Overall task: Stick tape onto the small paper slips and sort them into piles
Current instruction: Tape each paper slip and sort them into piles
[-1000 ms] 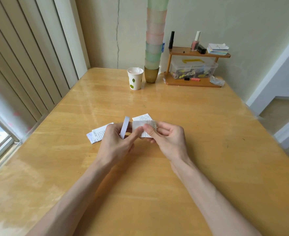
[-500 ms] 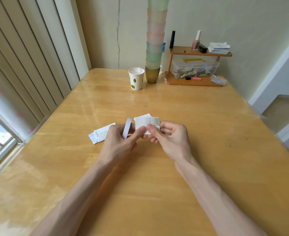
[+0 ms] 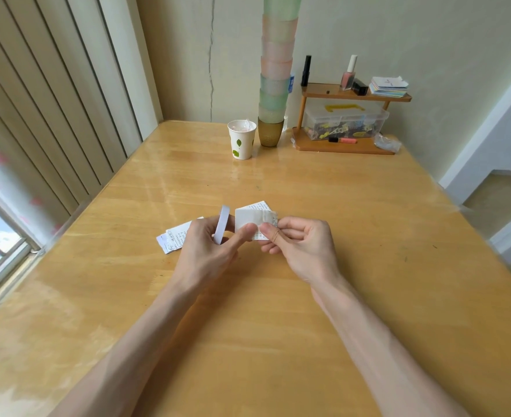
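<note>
Over the middle of the wooden table (image 3: 368,266), my left hand (image 3: 209,251) carries a white tape roll (image 3: 221,224) looped around its fingers, and its thumb presses on a small printed paper slip (image 3: 249,219). My right hand (image 3: 302,248) pinches the same slip at its right edge, where a strip of tape sticks out. Behind the held slip, another printed slip (image 3: 258,205) lies on the table. A small pile of slips (image 3: 173,239) lies to the left, partly hidden by my left hand.
At the far edge stand a paper cup (image 3: 241,139) with a leaf print, a tall stack of coloured cups (image 3: 273,85) and a small wooden shelf (image 3: 350,118) with a plastic box, bottles and cards. Vertical blinds (image 3: 52,115) and a window line the left side.
Both hands keep hold of the slip at the same place. My right fingers have shifted slightly along its right edge; the view moved a little.
</note>
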The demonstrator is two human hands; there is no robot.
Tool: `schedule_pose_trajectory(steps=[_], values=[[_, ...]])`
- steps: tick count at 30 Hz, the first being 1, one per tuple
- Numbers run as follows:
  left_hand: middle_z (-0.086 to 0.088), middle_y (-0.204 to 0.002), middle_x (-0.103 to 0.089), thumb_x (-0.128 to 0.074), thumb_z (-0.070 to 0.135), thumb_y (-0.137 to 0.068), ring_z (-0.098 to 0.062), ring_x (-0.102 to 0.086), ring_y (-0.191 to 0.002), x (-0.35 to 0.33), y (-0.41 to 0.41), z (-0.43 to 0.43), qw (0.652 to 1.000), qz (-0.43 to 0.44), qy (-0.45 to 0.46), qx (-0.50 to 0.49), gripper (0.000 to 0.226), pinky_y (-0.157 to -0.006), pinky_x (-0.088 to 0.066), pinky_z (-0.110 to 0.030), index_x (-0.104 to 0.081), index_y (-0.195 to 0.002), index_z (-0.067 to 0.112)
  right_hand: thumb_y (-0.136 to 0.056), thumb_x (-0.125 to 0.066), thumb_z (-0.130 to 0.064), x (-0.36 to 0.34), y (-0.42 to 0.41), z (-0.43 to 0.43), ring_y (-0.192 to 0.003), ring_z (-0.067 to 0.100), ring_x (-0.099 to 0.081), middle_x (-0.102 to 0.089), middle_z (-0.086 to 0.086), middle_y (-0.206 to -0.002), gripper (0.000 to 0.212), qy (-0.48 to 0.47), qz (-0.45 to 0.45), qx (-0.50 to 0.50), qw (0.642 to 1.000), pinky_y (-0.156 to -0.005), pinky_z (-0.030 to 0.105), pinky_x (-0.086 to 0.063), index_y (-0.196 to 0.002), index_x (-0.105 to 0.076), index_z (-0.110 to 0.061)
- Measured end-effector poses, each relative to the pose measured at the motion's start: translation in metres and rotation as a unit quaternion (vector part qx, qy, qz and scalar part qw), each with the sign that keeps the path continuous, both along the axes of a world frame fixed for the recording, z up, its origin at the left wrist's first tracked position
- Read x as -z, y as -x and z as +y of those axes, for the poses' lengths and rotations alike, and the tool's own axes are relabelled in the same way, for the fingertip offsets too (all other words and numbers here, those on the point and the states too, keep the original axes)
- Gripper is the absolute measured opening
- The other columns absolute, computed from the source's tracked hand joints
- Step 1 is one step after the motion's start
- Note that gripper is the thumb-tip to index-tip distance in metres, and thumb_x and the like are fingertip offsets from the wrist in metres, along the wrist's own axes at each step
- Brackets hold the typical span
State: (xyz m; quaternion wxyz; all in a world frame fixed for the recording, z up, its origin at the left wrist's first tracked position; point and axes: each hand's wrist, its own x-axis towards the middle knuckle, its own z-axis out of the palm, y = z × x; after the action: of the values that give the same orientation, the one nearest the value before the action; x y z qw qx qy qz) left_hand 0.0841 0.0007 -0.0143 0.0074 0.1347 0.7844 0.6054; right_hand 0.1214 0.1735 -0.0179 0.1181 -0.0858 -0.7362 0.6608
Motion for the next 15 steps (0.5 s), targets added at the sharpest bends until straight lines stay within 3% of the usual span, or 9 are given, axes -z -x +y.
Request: schedule_pose_trajectory(steps=[3, 7, 11, 15], values=[[0.003, -0.046, -0.049, -0.077, 0.038, -0.091, -0.010, -0.043, -0.040, -0.0009, -0.0009, 0.0004, 1.000, -0.012, -0.019, -0.006, 0.034, -0.045, -0.033, -0.016, -0.074, -0.079, 0.006, -0.091, -0.081, -0.022, -0.0006, 0.0005, 0.0010, -0.068, 0.021, -0.076, -0.078, 0.007, -0.071, 0.021, 0.005, 0.003, -0.003, 1.000, -0.069, 0.024, -0.057, -0.084, -0.076, -0.002], [0.008, -0.045, -0.047, -0.077, 0.033, -0.093, -0.013, -0.042, -0.041, 0.0005, 0.0020, -0.0008, 1.000, -0.013, -0.017, -0.007, 0.031, -0.044, -0.034, -0.020, -0.072, -0.072, 0.010, -0.088, -0.084, -0.023, -0.0020, -0.0014, 0.0005, -0.078, 0.016, -0.077, -0.080, 0.002, -0.084, 0.017, 0.011, 0.010, -0.010, 1.000, -0.071, 0.026, -0.060, -0.100, -0.080, -0.012], [0.005, -0.048, -0.049, -0.076, 0.036, -0.093, -0.012, -0.044, -0.044, 0.0000, -0.0004, 0.0004, 1.000, -0.026, -0.005, 0.013, 0.031, -0.047, -0.036, -0.017, -0.075, -0.076, 0.010, -0.086, -0.085, -0.017, 0.0003, 0.0011, 0.0027, -0.072, 0.002, -0.071, -0.078, -0.008, -0.078, 0.004, 0.013, 0.027, 0.030, 0.999, -0.072, 0.017, -0.054, -0.085, -0.081, -0.016], [0.001, -0.048, -0.052, -0.078, 0.038, -0.090, -0.014, -0.043, -0.044, -0.0003, -0.0002, -0.0001, 0.999, -0.020, -0.030, -0.009, 0.028, -0.046, -0.035, -0.017, -0.077, -0.078, 0.013, -0.089, -0.083, -0.019, 0.0010, 0.0024, 0.0016, -0.077, 0.003, -0.073, -0.080, -0.006, -0.082, 0.003, -0.008, 0.033, 0.018, 0.999, -0.076, 0.020, -0.057, -0.087, -0.081, -0.017]])
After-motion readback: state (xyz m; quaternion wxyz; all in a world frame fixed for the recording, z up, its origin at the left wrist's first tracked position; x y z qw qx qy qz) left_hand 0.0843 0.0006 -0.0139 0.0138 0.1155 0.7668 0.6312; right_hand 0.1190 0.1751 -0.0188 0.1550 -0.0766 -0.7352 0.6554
